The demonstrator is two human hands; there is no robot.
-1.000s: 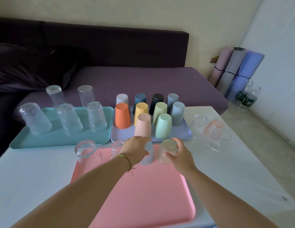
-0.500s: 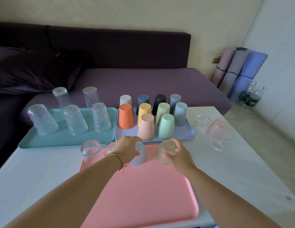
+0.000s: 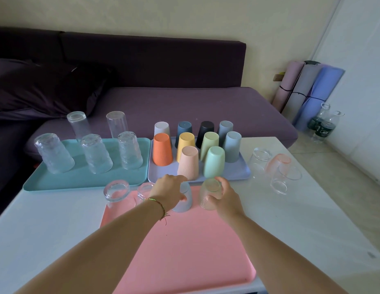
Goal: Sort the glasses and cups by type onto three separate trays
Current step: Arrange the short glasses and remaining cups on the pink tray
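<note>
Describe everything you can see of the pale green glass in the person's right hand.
The pale green glass is a short tumbler of tinted, see-through glass, faintly textured low down. It appears to stand mouth down at the far end of the pink tray, just right of a pale blue glass. The right hand grips it, fingers curled round its far side, thumb on the near wall. Whether it rests fully on the tray cannot be told.

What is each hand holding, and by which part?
Left hand grips the pale blue glass round its upper side; right hand grips the pale green glass by its side. Both are inverted on the pink tray.
</note>
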